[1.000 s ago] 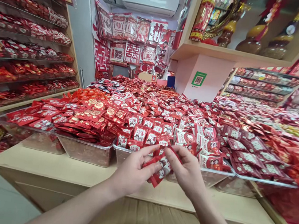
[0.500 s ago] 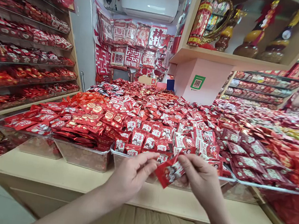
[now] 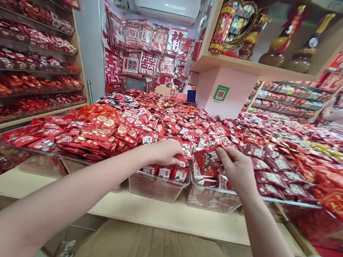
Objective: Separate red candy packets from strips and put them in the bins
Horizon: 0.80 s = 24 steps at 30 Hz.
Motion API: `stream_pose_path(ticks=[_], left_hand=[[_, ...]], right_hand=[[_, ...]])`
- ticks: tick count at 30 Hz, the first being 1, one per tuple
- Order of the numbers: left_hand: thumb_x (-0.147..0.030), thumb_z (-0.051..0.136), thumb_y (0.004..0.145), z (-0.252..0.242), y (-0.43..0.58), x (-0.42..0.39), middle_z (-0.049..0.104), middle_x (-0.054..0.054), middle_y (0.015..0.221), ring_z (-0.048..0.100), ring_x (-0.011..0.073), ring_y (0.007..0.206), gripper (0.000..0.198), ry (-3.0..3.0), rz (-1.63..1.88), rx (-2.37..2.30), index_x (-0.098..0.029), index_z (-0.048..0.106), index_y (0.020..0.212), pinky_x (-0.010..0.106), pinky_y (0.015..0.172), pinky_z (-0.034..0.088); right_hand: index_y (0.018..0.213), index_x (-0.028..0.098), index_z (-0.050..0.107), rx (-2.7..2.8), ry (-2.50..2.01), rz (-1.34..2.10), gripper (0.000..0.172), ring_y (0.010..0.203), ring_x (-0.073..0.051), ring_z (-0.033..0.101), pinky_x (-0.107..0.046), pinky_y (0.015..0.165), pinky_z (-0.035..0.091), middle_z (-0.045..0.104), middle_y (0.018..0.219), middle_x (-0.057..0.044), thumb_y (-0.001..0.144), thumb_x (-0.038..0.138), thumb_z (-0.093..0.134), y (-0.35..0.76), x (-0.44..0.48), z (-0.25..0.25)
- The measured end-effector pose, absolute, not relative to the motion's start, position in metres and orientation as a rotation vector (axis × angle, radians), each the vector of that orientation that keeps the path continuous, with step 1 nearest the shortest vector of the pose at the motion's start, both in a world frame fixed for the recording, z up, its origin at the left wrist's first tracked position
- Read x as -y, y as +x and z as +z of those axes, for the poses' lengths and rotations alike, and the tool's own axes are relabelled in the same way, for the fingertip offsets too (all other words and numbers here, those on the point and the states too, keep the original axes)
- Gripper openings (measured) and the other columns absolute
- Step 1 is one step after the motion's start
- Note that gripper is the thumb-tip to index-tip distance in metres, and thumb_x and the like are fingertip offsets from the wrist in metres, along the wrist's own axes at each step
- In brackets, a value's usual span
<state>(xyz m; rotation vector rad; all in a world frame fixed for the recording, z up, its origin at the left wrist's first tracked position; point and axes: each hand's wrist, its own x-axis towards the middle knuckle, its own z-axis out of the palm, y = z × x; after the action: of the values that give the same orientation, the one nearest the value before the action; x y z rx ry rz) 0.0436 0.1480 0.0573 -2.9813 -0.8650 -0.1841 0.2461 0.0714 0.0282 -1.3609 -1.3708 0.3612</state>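
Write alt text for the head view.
Right hand pinches a red candy packet above clear trays heaped with red packets, while the left hand rests on the heap beside it. Shelves of red goods line the shop.

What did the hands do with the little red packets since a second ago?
Both hands went forward from the counter edge, over the clear plastic trays. The right hand carried the small red foil sweet packets along, pinched in its fingers. The left hand let go of them and now rests on the heap of red packets. Trays and heap stayed put.
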Motion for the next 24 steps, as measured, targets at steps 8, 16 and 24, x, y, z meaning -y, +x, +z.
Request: stream_pose_path(ticks=[8, 16, 24], left_hand=[[-0.034, 0.062, 0.070, 0.054, 0.049, -0.151, 0.066, 0.005, 0.076, 0.058, 0.0184, 0.071, 0.019, -2.947, -0.114, 1.080, -0.018, 0.068, 0.078, 0.025, 0.060, 0.038], [-0.040, 0.065, 0.067, 0.054, 0.048, -0.159, 0.063, 0.003, 0.060, 0.055, 0.0171, 0.057, 0.023, -2.906, -0.101, 1.248, -0.017, 0.067, 0.069, 0.026, 0.057, 0.035], [-0.033, 0.064, 0.071, 0.057, 0.042, -0.155, 0.064, 0.000, 0.064, 0.057, 0.0166, 0.067, 0.013, -2.928, -0.136, 1.097, -0.020, 0.067, 0.069, 0.027, 0.065, 0.033]], right_hand=[[0.078, 0.017, 0.063, 1.567, -1.369, 0.335, 0.027, 0.049, -0.016, 0.056, -0.025, 0.044, 0.041, 0.057, 0.056, -0.001, 0.076, 0.043, 0.054, 0.249, -0.088, 0.035], [0.074, 0.017, 0.063, 1.721, -1.390, 0.175, 0.029, 0.045, -0.012, 0.044, -0.024, 0.046, 0.035, 0.051, 0.050, 0.002, 0.079, 0.041, 0.049, 0.244, -0.085, 0.042], [0.081, 0.015, 0.063, 1.720, -1.433, 0.110, 0.026, 0.054, -0.016, 0.053, -0.026, 0.054, 0.039, 0.060, 0.059, -0.002, 0.079, 0.035, 0.048, 0.240, -0.097, 0.050]])
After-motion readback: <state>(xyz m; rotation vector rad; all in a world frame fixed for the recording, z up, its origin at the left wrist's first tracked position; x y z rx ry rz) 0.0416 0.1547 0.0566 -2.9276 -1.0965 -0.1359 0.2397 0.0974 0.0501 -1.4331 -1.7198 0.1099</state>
